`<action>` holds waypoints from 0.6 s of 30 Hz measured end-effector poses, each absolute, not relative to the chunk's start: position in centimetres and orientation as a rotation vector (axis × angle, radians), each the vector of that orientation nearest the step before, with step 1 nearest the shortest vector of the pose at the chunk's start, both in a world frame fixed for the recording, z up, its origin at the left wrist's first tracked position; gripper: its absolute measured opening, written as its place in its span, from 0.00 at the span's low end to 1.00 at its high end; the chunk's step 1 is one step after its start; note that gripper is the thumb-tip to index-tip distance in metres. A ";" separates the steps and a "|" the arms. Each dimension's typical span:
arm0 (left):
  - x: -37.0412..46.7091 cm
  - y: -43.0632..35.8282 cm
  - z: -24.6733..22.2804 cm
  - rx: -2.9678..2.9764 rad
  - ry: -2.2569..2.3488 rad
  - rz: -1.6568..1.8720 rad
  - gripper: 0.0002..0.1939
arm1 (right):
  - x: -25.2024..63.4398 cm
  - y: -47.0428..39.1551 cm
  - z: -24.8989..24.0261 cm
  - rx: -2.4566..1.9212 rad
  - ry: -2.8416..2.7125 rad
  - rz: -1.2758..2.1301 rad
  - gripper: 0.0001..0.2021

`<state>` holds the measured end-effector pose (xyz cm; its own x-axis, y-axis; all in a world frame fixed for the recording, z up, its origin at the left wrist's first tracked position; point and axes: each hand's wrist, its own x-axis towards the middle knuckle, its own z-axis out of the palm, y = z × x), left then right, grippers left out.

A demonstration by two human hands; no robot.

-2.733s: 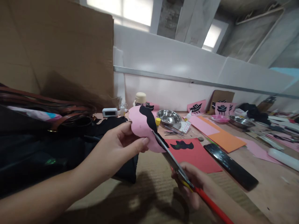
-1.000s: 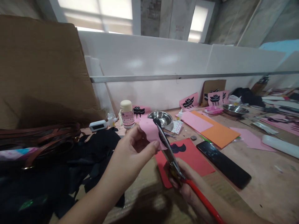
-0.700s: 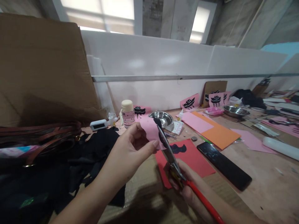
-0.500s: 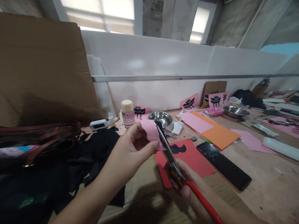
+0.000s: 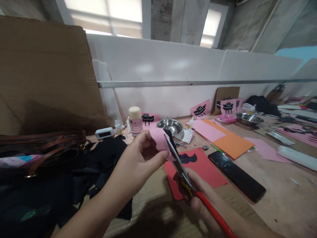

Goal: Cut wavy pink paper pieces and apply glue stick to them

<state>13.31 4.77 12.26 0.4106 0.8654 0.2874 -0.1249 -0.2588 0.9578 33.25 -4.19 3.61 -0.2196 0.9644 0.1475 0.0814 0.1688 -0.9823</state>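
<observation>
Thumb and fingers of my left hand (image 5: 146,155) pinch a small pink paper piece (image 5: 159,142), with black material (image 5: 170,135) showing behind its right edge. My right hand (image 5: 198,191) grips a pair of scissors (image 5: 182,172) with red handles, its fingers partly hidden behind them. The blades point up and left and lie along the right edge of the pink paper. Below the blades, a red sheet (image 5: 205,172) rests on the table, bearing a dark wavy cut-out (image 5: 190,158).
A black phone (image 5: 236,175) lies right of the red sheet. Orange paper (image 5: 232,142), a steel bowl (image 5: 160,124), a glue bottle (image 5: 190,123) and a flask (image 5: 135,122) stand or lie farther back. Black cloth (image 5: 99,168) and a brown-strapped bag (image 5: 37,162) occupy the left.
The scissor blades have shifted slightly against the paper, their tips now a little farther left over the pink piece. Both hands stay almost in place.
</observation>
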 end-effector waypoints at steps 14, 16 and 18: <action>12.9 5.1 12.2 1.635 0.745 1.038 0.11 | 33.2 -4.2 3.6 -0.975 -1.534 1.259 0.30; 12.9 5.1 12.1 1.625 0.742 1.036 0.11 | 33.2 -4.1 3.6 -0.954 -1.516 1.262 0.28; 13.0 5.0 12.1 1.606 0.723 1.034 0.11 | 33.1 -4.2 3.7 -0.951 -1.506 1.272 0.27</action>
<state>12.95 5.04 12.11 0.4446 0.8560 0.2638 -0.0461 -0.2723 0.9611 33.08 -4.19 3.69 -0.2815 0.9458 0.1622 -0.0018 0.1685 -0.9857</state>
